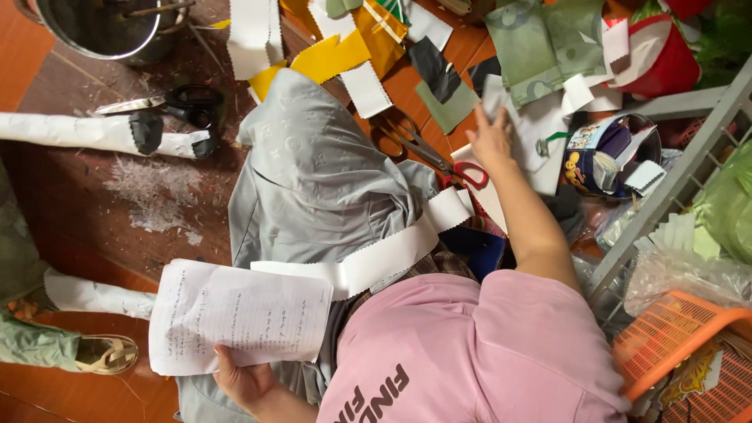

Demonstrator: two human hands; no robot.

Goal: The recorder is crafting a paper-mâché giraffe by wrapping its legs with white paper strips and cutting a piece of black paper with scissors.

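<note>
**One hand grips a handwritten sheet, the other rests on white paper among scraps**

The left hand (244, 381) sits low in the view, its fingers curled shut around the bottom edge of a creased sheet of lined paper (239, 315) covered in handwriting; the thumb lies on top of the sheet and the fingers go out of sight beneath it. The sheet lies over the lower edge of a grey embossed fabric (313, 176) spread on the reddish floor, and a long white strip (376, 258) runs across the fabric just beside the sheet's upper right corner.

The right hand (492, 139) is stretched out ahead, fingers loosely spread and pressed flat on a white paper piece (540, 129); whether it pinches the piece or only touches it cannot be told. Red-handled scissors (439, 157) lie just beside that hand, on its left, their handle close to the wrist. A round tin (607, 153) holding paper bits stands near the fingertips, to the right. Black-handled scissors (184, 103) lie well apart, beyond the fabric, on a rolled white sheet (78, 131)
</note>
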